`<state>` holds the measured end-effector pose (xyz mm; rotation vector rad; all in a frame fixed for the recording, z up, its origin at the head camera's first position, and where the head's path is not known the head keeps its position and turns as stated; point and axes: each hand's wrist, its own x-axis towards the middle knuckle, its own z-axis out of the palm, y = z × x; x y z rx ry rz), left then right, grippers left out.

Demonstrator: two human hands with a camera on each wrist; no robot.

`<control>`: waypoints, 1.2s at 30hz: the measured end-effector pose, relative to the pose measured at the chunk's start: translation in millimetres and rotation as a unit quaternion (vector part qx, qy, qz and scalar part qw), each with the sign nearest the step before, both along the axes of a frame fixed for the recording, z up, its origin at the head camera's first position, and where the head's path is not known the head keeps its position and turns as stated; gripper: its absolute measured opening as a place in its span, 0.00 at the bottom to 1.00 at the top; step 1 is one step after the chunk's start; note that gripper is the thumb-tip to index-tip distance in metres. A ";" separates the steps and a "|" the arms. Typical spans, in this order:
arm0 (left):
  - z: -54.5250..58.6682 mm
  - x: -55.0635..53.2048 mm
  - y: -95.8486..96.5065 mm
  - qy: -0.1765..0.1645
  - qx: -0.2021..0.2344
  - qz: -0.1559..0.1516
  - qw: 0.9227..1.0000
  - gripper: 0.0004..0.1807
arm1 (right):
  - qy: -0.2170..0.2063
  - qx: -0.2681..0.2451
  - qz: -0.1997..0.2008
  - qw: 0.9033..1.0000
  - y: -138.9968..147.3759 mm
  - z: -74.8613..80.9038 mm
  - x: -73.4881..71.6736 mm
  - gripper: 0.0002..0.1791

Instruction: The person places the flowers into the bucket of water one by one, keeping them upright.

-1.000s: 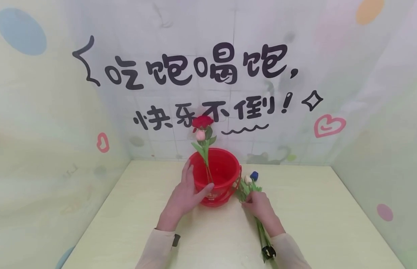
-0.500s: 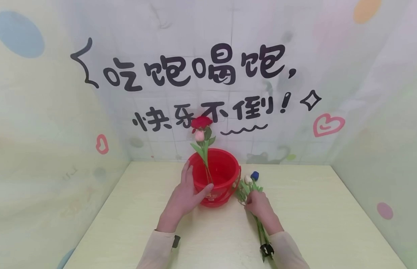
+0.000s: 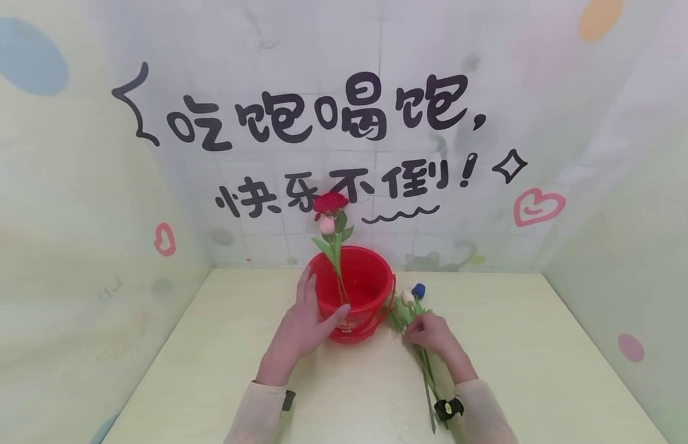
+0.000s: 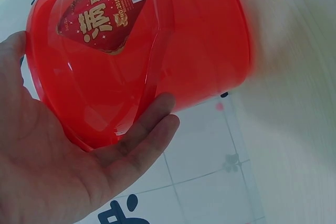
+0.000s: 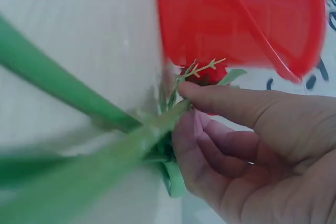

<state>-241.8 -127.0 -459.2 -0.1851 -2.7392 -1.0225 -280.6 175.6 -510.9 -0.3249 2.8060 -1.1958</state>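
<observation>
Right grip (image 3: 429,333): narrow, thumb and forefinger pinching a green stem (image 5: 149,135); a light pinch could slip if tugged.
Loose flowers: at and under right grip on the tabletop (image 3: 505,345), white bud (image 3: 407,297) and blue bud (image 3: 418,291) just beyond it, stems trailing toward sleeve; tangled leaves could drag neighbours along.
Handle (image 3: 393,296): left of right grip, near the leaves; could hook one.
Bucket (image 3: 371,274): left of right grip, upright; uneven push could tip it.
Left grip (image 3: 302,327): spread wide, braced on bucket's rim and side.
Red flower (image 3: 329,202), pink bud (image 3: 327,225): beyond left grip's thumb, stems leaning inside bucket; a jolt could slide them.
</observation>
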 end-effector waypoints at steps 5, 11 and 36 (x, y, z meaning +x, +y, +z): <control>0.2 0.8 -1.3 0.014 0.007 -0.007 1.000 0.67 | -0.070 -0.092 0.013 0.993 10.2 4.4 -2.1 0.05; -2.4 -0.6 -1.0 0.009 0.007 -0.005 1.000 0.68 | -0.103 -0.184 0.042 0.977 28.4 11.8 -5.3 0.11; -3.7 -2.8 -3.1 0.011 0.015 -0.009 1.000 0.68 | -0.025 -0.313 0.027 0.949 29.5 87.5 -20.4 0.20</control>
